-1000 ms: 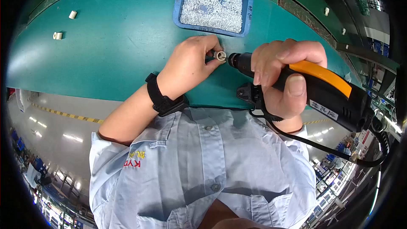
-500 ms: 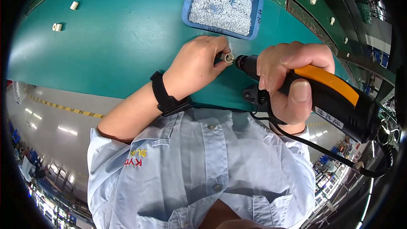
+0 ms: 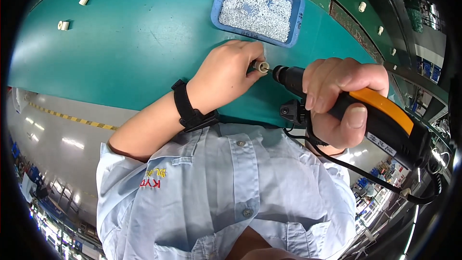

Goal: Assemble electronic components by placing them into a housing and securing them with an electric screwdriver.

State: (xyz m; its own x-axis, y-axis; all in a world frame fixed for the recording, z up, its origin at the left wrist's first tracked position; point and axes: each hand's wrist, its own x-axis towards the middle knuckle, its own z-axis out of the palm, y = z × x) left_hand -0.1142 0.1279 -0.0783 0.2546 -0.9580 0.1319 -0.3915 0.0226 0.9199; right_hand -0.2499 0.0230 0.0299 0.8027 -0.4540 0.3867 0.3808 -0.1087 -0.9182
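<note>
My left hand (image 3: 224, 70) is closed round a small cream cylindrical part (image 3: 263, 67), holding it by its side above the green table. The part's open end faces right. In my right hand (image 3: 342, 86) is a black and orange electric screwdriver (image 3: 385, 110), gripped round its body with the nose pointing left. Its thin bit reaches to the mouth of the cream part; whether the tip is inside, I cannot tell. Just beyond my left hand stands a blue tray (image 3: 299, 21), holding a heap of small silver pieces (image 3: 255, 9) that look like screws or pins.
Two cream cylinders, one standing off (image 3: 84, 0) and another nearer (image 3: 63, 25), lie at the table's far left. Several more, including one cream piece (image 3: 362, 6), sit beyond the rail at the right. A black cable (image 3: 358, 168) loops from the screwdriver's rear.
My right hand and the screwdriver have shifted slightly right and nearer to me, and more of the bit shows. My left hand keeps its hold on the cream part.
</note>
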